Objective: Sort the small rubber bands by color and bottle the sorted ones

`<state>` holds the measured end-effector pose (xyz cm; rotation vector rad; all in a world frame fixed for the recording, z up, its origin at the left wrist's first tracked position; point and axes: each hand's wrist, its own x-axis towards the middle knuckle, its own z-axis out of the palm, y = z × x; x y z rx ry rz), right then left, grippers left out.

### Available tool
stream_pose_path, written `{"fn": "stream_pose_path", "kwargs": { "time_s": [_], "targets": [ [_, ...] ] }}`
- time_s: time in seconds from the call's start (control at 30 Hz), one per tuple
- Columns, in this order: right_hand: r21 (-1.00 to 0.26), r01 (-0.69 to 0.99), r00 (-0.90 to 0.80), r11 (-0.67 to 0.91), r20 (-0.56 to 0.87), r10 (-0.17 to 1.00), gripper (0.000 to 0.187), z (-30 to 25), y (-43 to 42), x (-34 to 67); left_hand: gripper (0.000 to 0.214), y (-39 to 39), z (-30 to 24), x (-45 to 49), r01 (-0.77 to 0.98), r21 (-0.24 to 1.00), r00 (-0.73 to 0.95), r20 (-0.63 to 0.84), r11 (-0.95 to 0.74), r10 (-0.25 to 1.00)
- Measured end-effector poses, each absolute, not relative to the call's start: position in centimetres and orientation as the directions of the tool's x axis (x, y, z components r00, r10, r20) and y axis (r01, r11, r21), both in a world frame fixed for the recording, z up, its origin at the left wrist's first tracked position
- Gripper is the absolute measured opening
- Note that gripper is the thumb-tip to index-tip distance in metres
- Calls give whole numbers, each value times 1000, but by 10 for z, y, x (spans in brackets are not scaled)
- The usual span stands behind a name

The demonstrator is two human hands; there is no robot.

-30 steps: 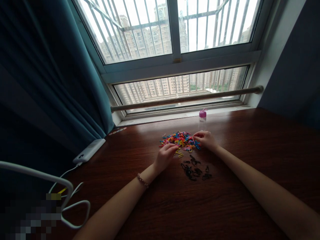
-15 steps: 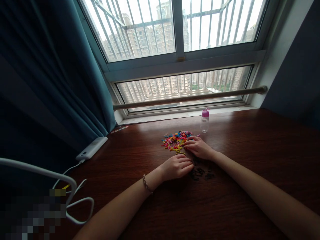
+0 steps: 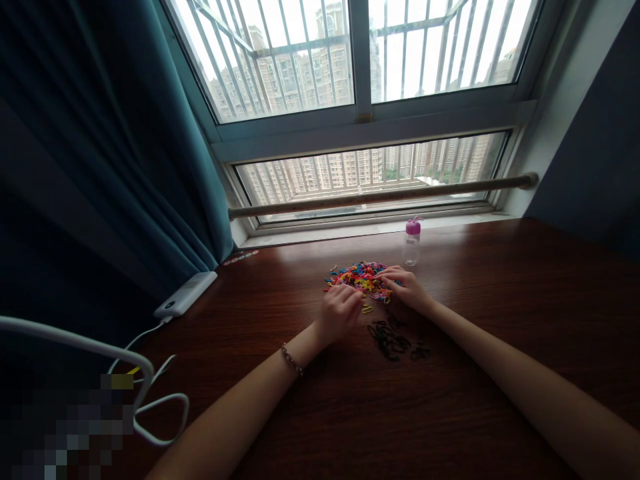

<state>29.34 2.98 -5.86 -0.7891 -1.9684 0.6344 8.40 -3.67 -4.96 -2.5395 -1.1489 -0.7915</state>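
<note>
Flanking colourful bands point(image 3: 369, 280), two hands point(image 3: 342, 310) point(image 3: 406, 288), bottle label point(image 3: 411, 241) illegibly small

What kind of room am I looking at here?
Probably a room in a high-rise home: a blue curtain hangs beside a barred window facing apartment towers, above a wooden tabletop.

Daylight comes through the window point(image 3: 362, 80) at twelve o'clock, its sky bleached white. My tabletop point(image 3: 320, 413) is dim, with faint sheen toward three. The curtain point(image 3: 125, 133) at ten sinks into shadow. My left hand point(image 3: 341, 312) looks soft; blocky pixels point(image 3: 75, 433) mask eight o'clock; wide-angle stretch distorts the edges.
</note>
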Motion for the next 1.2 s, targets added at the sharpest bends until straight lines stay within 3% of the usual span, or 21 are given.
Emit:
{"fn": "stream_pose_path", "kwargs": {
  "time_s": [0.07, 0.13, 0.23, 0.37, 0.57, 0.77, 1.0, 1.1, 1.2],
  "targets": [
    [-834, 208, -303, 511, 442, 844, 28, -55, 30, 295, 15, -27, -52, 76, 889, 113, 291, 608, -443, 739],
    [-927, 117, -230, 355, 322, 918, 30, -54, 30, 296, 13, -16, -56, 67, 937, 172, 149, 589, -304, 794],
    [-980, -43, -174, 196, 200, 964, 34, -54, 30, 298, 11, -5, -64, 58, 948, 198, 109, 533, -249, 839],
    [-982, -169, -256, 86, 128, 958, 38, -53, 28, 299, 14, -2, -68, 55, 940, 214, 124, 511, -266, 851],
    [-993, -70, -530, 94, 117, 840, 50, -49, 25, 301, 19, -6, -66, 60, 920, 166, 233, 497, -355, 836],
    [-990, 30, -616, 141, 93, 782, 49, -48, 26, 306, 32, -10, -66, 63, 918, 133, 273, 468, -372, 840],
    [-975, 182, -823, 125, -81, 561, 46, -38, 24, 314, 37, -10, -65, 63, 935, 116, 249, 460, -336, 852],
    [-980, 150, -754, 133, -26, 657, 46, -39, 27, 313, 36, -9, -66, 63, 929, 122, 254, 472, -348, 844],
    [-982, 103, -470, 158, 92, 878, 47, -45, 34, 313, 34, -9, -67, 63, 923, 113, 276, 473, -368, 837]
  ]
}}
